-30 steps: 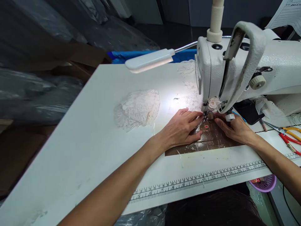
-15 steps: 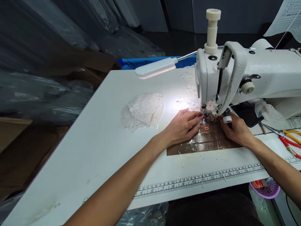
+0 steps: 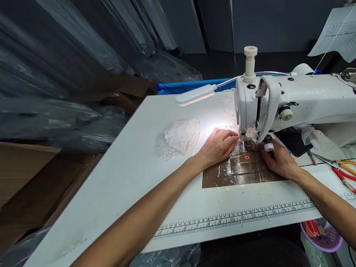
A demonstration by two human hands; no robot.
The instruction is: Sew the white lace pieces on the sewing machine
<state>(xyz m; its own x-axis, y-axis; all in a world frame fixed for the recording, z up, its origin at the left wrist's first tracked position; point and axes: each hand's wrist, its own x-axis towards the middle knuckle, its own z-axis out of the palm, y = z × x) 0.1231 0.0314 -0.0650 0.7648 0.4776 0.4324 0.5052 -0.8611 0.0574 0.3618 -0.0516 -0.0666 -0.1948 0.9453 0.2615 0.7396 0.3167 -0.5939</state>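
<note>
Ruler numerals (image 3: 233,220) "10" to "16", hands (image 3: 218,145) beyond

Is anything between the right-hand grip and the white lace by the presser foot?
Yes: the metal presser-foot parts under the sewing machine stand between the right-hand grip and the visible white lace. Nothing visible blocks the left-hand grip, which is right at the lace. What lies beneath the foot is hidden.
</note>
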